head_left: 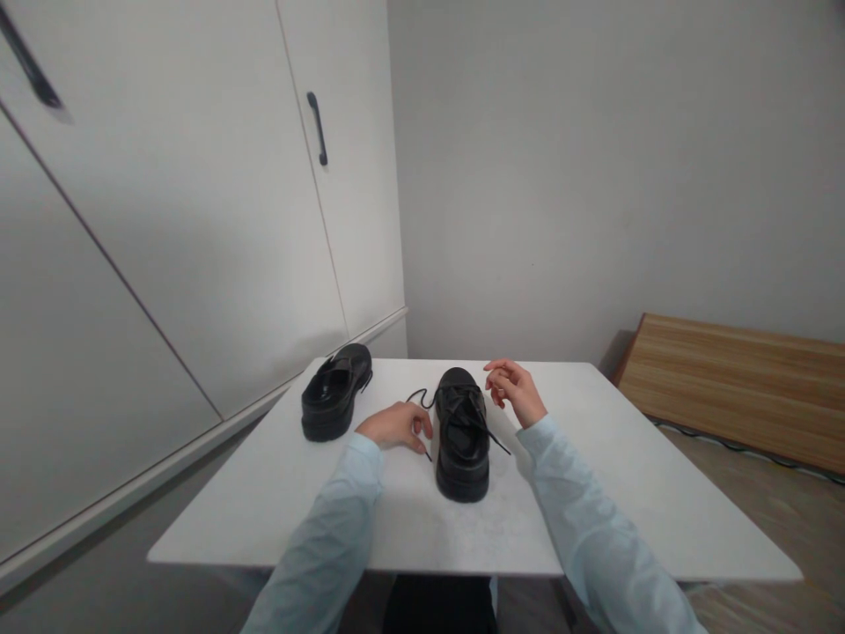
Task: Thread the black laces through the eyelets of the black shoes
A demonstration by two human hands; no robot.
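A black lace-up shoe (463, 471) stands upright on the white table (409, 537), its heel towards me. My left hand (398, 424) is at the shoe's left side, thumb and fingers pinched on a black shoelace (418, 394). The lace loops out from the shoe behind the hand, and its tip shows below my fingers. My right hand (515, 389) is raised to the right of the shoe, apart from it, with fingers loosely bent and nothing visible in them. Another lace end lies out over the shoe's right side.
A second black shoe (330, 401) stands at the table's back left, near the white cabinet (264, 220) with dark handles. A grey wall (594, 176) rises behind the table. To the right, a wood-grain board (732, 387) leans by the wall, with a cable along its lower edge.
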